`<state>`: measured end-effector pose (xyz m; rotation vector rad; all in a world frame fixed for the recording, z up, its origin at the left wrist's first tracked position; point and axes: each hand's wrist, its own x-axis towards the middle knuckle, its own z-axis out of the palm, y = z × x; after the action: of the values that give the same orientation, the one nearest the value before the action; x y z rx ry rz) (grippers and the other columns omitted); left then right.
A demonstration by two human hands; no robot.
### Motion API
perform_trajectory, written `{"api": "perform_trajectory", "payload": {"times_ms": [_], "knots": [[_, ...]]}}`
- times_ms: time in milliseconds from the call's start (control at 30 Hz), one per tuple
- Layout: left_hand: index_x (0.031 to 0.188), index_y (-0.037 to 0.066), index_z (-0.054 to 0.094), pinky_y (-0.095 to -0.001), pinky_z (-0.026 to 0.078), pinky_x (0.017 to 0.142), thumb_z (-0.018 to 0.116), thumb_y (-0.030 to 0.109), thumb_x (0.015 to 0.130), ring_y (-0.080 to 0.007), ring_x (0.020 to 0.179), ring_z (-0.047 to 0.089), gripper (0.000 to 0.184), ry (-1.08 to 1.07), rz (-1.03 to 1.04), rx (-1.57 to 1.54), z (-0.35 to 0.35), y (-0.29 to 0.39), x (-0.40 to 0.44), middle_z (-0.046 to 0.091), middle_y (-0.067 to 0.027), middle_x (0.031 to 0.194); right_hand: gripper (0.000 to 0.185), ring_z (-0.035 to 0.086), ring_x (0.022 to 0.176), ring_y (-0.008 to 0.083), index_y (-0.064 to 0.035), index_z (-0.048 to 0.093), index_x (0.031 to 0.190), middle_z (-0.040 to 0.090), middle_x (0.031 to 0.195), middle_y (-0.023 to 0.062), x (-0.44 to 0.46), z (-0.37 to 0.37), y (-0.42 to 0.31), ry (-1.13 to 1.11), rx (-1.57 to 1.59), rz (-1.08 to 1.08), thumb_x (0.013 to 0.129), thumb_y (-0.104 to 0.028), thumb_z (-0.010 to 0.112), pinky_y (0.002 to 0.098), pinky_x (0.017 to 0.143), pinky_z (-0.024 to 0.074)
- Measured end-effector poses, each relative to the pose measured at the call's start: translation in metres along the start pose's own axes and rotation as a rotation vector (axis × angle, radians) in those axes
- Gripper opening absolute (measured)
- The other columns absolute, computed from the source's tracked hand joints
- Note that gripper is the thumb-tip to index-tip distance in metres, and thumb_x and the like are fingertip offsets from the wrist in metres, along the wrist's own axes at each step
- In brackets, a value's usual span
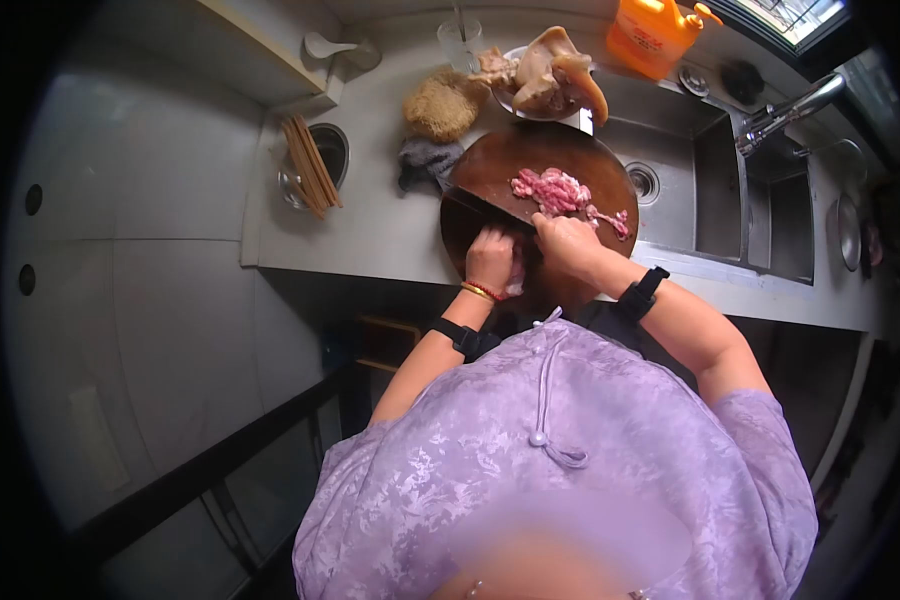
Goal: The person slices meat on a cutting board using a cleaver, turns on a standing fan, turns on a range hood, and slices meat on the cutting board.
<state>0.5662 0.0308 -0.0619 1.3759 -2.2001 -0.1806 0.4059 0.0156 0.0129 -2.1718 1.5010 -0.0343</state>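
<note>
My right hand (567,243) is closed round the handle of a dark-bladed kitchen knife (488,205), whose blade points left across the round wooden chopping board (500,152). Just below the blade, my left hand (490,258) has its fingers curled over a piece of raw meat (516,276), mostly covered by the hand. Beyond the knife lies a pile of cut pink meat (550,190), with a few bits trailing to the right. The board sits partly over the counter's front edge and beside the sink.
A bowl with large pale meat pieces (548,75) stands behind the board. Left of it are a tan scrubber-like bundle (443,105), a grey cloth (430,160) and wooden chopsticks (310,170). To the right are the steel sink (715,180), faucet (795,112) and orange jug (654,38).
</note>
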Motion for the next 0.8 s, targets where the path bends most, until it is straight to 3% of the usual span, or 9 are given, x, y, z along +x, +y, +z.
{"api": "perform_trajectory", "payload": {"times_ms": [233, 300, 367, 467, 500, 567, 633, 767, 800], "knots": [[0.084, 0.008, 0.063, -0.0336, 0.045, 0.074, 0.057, 0.011, 0.07, -0.0244, 0.085, 0.054, 0.014, -0.011, 0.02, -0.012, -0.012, 0.002, 0.007, 0.058, -0.0062, 0.086, 0.017, 0.061, 0.074, 0.0358, -0.0043, 0.051, 0.089, 0.062, 0.076, 0.0192, -0.043, -0.017, 0.038, 0.171, 0.011, 0.112, 0.084, -0.021, 0.049, 0.0468, 0.065, 0.0471], [0.084, 0.008, 0.062, -0.0356, 0.044, 0.075, 0.057, 0.01, 0.071, -0.0237, 0.085, 0.054, 0.015, 0.007, 0.056, -0.033, -0.021, 0.007, 0.011, 0.058, -0.0064, 0.088, 0.014, 0.058, 0.071, 0.0402, -0.008, 0.048, 0.091, 0.06, 0.073, 0.0195, -0.053, -0.029, 0.052, 0.208, 0.103, 0.179, 0.083, -0.02, 0.05, 0.049, 0.063, 0.0454], [0.084, 0.007, 0.062, -0.0361, 0.044, 0.077, 0.056, 0.01, 0.069, -0.0244, 0.087, 0.054, 0.017, -0.02, 0.188, -0.041, -0.028, 0.028, 0.024, 0.058, -0.0068, 0.089, 0.015, 0.057, 0.069, 0.0414, -0.008, 0.047, 0.089, 0.059, 0.07, 0.0203, -0.062, -0.042, 0.065, 0.306, 0.149, 0.141, 0.083, -0.021, 0.051, 0.0503, 0.06, 0.0439], [0.08, 0.006, 0.059, -0.0371, 0.043, 0.081, 0.05, 0.011, 0.07, -0.0251, 0.093, 0.053, 0.015, -0.183, 0.562, -0.127, 0.001, 0.065, 0.042, 0.058, -0.0078, 0.095, 0.017, 0.056, 0.068, 0.0412, -0.0063, 0.047, 0.087, 0.058, 0.067, 0.0207, -0.074, -0.068, 0.07, 0.391, 0.18, 0.178, 0.082, -0.022, 0.052, 0.0498, 0.059, 0.0431], [0.079, 0.005, 0.057, -0.0359, 0.042, 0.084, 0.049, 0.013, 0.071, -0.0239, 0.094, 0.052, 0.014, -0.13, 0.686, -0.184, 0.012, 0.081, 0.049, 0.057, -0.0079, 0.093, 0.017, 0.056, 0.068, 0.0412, -0.0063, 0.047, 0.087, 0.058, 0.067, 0.0207, -0.076, -0.075, 0.072, 0.396, 0.175, 0.19, 0.082, -0.022, 0.052, 0.0498, 0.059, 0.0431], [0.081, 0.006, 0.056, -0.0352, 0.04, 0.087, 0.049, 0.015, 0.071, -0.0226, 0.095, 0.052, 0.014, -0.289, 0.794, 0.018, 0.045, 0.104, 0.057, 0.055, -0.0069, 0.09, 0.017, 0.057, 0.068, 0.0409, -0.0059, 0.047, 0.086, 0.058, 0.067, 0.0204, -0.079, -0.087, 0.076, 0.434, 0.153, 0.204, 0.082, -0.021, 0.052, 0.0485, 0.058, 0.0438], [0.083, 0.008, 0.055, -0.0347, 0.039, 0.087, 0.049, 0.016, 0.072, -0.0217, 0.095, 0.051, 0.015, -0.187, 0.814, -0.043, 0.063, 0.117, 0.072, 0.054, -0.0059, 0.089, 0.018, 0.057, 0.067, 0.0403, -0.0052, 0.048, 0.086, 0.058, 0.066, 0.0204, -0.078, -0.094, 0.079, 0.462, 0.128, 0.204, 0.082, -0.022, 0.052, 0.0479, 0.058, 0.0443], [0.092, 0.008, 0.056, -0.0357, 0.035, 0.093, 0.047, 0.016, 0.075, -0.0217, 0.1, 0.049, 0.02, -0.364, 0.827, 0.038, 0.073, 0.109, 0.098, 0.055, -0.007, 0.096, 0.02, 0.058, 0.067, 0.0394, -0.0042, 0.048, 0.086, 0.058, 0.067, 0.0206, -0.077, -0.097, 0.081, 0.491, 0.113, 0.185, 0.082, -0.024, 0.052, 0.0482, 0.06, 0.0448], [0.091, 0.008, 0.056, -0.0361, 0.035, 0.092, 0.046, 0.015, 0.076, -0.0224, 0.101, 0.049, 0.019, -0.256, 0.81, 0.004, 0.08, 0.096, 0.101, 0.054, -0.0077, 0.096, 0.02, 0.058, 0.067, 0.0394, -0.0043, 0.048, 0.086, 0.058, 0.067, 0.0205, -0.077, -0.096, 0.083, 0.503, 0.122, 0.165, 0.082, -0.023, 0.052, 0.0482, 0.06, 0.0449]]}}
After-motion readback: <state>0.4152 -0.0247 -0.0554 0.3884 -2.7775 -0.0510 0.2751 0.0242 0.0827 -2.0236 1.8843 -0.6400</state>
